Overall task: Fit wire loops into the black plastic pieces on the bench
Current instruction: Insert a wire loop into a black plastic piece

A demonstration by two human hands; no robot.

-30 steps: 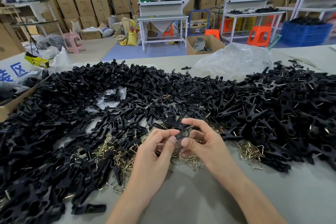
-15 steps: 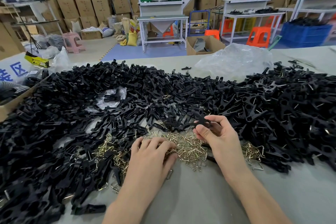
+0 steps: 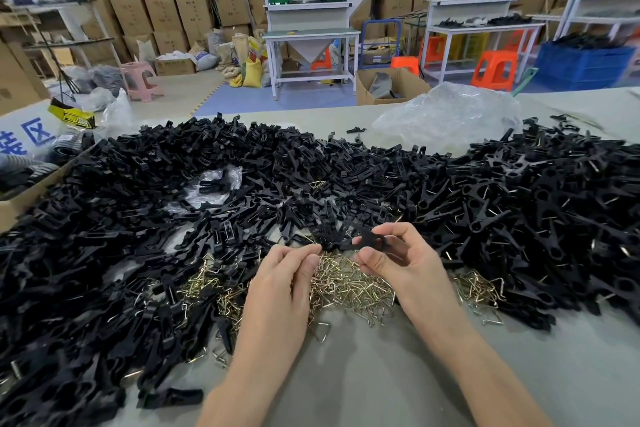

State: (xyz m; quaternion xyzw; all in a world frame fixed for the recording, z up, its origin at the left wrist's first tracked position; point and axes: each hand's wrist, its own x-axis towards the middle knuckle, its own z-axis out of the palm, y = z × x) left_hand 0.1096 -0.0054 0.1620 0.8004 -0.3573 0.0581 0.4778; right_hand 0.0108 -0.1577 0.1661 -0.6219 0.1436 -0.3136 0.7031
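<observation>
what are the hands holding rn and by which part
Right hand pinches a black plastic piece by one end. Left hand fingertips pinched; contents cannot be told.

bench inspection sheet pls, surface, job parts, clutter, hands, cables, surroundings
surface: grey bench, bare in front of the person
job's things: black plastic pieces heaped across it; wire loops piled below the hands
clutter: clear plastic bag at the far edge; cardboard box at left
grippers: right hand pinches one black piece; left hand fingers pinched, contents too small to tell
cables: nothing seen
surroundings: stacked cartons, white workstations, orange stools, blue crate
</observation>
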